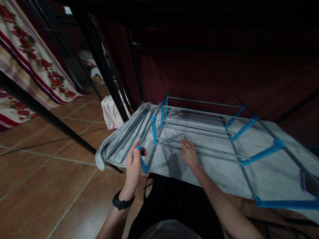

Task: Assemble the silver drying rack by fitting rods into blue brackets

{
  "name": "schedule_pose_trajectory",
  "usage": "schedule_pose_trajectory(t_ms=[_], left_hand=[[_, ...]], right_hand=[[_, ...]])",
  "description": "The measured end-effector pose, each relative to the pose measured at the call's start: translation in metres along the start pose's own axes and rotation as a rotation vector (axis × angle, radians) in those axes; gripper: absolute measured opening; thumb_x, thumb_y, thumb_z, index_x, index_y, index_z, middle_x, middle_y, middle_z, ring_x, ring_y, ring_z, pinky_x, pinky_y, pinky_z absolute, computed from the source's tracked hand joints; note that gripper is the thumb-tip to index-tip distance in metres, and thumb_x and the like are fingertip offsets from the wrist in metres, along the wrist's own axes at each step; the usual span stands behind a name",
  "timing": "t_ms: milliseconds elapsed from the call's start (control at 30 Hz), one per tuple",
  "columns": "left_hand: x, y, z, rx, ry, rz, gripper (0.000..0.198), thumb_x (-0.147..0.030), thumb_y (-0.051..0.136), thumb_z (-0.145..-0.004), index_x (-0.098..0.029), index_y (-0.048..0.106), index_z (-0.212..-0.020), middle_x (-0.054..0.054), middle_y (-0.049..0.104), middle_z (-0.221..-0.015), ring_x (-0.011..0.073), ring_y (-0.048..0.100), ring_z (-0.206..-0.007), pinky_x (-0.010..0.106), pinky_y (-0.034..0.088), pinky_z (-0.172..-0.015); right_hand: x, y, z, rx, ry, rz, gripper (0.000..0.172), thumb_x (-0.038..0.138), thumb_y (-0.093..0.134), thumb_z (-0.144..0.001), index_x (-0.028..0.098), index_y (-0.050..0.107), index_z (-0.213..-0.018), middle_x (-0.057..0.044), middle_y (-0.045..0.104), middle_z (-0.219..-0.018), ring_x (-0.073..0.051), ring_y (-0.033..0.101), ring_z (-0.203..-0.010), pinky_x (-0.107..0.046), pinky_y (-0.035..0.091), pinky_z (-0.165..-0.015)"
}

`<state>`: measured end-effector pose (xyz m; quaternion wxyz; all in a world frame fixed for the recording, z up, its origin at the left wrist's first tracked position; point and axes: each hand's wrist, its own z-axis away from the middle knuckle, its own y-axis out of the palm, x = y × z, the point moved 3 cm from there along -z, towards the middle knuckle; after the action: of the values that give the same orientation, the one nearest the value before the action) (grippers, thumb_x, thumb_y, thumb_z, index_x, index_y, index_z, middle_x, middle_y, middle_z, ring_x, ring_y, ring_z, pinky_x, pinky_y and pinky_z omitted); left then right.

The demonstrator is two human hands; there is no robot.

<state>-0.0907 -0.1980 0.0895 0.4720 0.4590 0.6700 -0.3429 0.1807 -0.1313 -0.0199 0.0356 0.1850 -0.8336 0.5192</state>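
Observation:
On the grey cloth (214,179) lies a partly assembled rack (209,116) of thin metal tubes joined by blue plastic brackets. My left hand (134,162), with a black band on the wrist, is closed around a blue plastic bracket (144,165) at the rack's near left corner. Part of that bracket is hidden by the fingers. My right hand (188,153) lies over the two nearest cross tubes (219,153), its fingers stretched out. Just left of the frame, several loose grey tubes (132,129) rest side by side on the cloth.
A dark metal post (104,66) rises behind the left end, and a dark bar (50,113) slants across the left. A striped cloth (112,111) hangs beyond the post. Floral curtains (45,63) hang at far left. A dark object (309,182) lies by the right edge.

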Motion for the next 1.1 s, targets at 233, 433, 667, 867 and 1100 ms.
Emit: schedule_pose_trajectory(t_ms=[233, 433, 667, 867, 1100], left_hand=[[0.047, -0.049, -0.010, -0.192, -0.061, -0.005, 0.063, -0.064, 0.040, -0.092, -0.015, 0.066, -0.121, 0.008, 0.068, -0.093, 0.0195, 0.064, -0.087, 0.033, 0.051, -0.084], [0.137, -0.082, -0.023, -0.122, -0.200, -0.404, 0.037, -0.039, 0.052, -0.083, -0.011, 0.069, -0.100, 0.013, 0.071, -0.097, 0.0257, 0.065, -0.094, 0.038, 0.051, -0.087], [0.161, -0.064, -0.018, 0.177, -0.008, -0.979, 0.031, -0.021, 0.048, -0.086, -0.014, 0.070, -0.108, 0.015, 0.067, -0.109, 0.0290, 0.062, -0.105, 0.043, 0.048, -0.093], [0.177, -0.049, -0.027, 0.353, 0.088, -1.280, 0.035, -0.017, 0.054, -0.084, -0.014, 0.071, -0.114, 0.018, 0.064, -0.121, 0.0347, 0.058, -0.114, 0.049, 0.040, -0.101], [0.171, -0.050, -0.042, 0.196, 0.083, -1.216, 0.043, -0.016, 0.044, -0.090, -0.015, 0.062, -0.129, 0.017, 0.064, -0.116, 0.0312, 0.058, -0.110, 0.042, 0.043, -0.097]], right_hand=[[0.006, 0.011, 0.045, 0.011, -0.087, -0.014, 0.058, 0.007, 0.038, -0.088, 0.020, 0.049, -0.143, -0.007, 0.044, -0.153, -0.022, 0.038, -0.142, -0.045, 0.031, -0.118], [-0.010, 0.044, 0.096, 0.094, -0.069, -0.007, 0.043, 0.017, 0.039, -0.094, 0.020, 0.060, -0.132, -0.010, 0.057, -0.141, -0.023, 0.051, -0.130, -0.042, 0.043, -0.108], [-0.011, 0.049, 0.098, 0.091, -0.028, 0.022, 0.044, 0.017, 0.040, -0.094, 0.021, 0.059, -0.133, -0.009, 0.059, -0.138, -0.023, 0.054, -0.127, -0.043, 0.044, -0.107], [-0.009, 0.050, 0.099, 0.085, -0.027, 0.018, 0.044, 0.017, 0.040, -0.094, 0.021, 0.059, -0.133, -0.008, 0.059, -0.139, -0.024, 0.055, -0.127, -0.042, 0.044, -0.107], [-0.008, 0.048, 0.098, 0.077, -0.022, 0.020, 0.044, 0.017, 0.039, -0.094, 0.021, 0.060, -0.132, -0.008, 0.059, -0.140, -0.024, 0.055, -0.127, -0.042, 0.042, -0.108]])
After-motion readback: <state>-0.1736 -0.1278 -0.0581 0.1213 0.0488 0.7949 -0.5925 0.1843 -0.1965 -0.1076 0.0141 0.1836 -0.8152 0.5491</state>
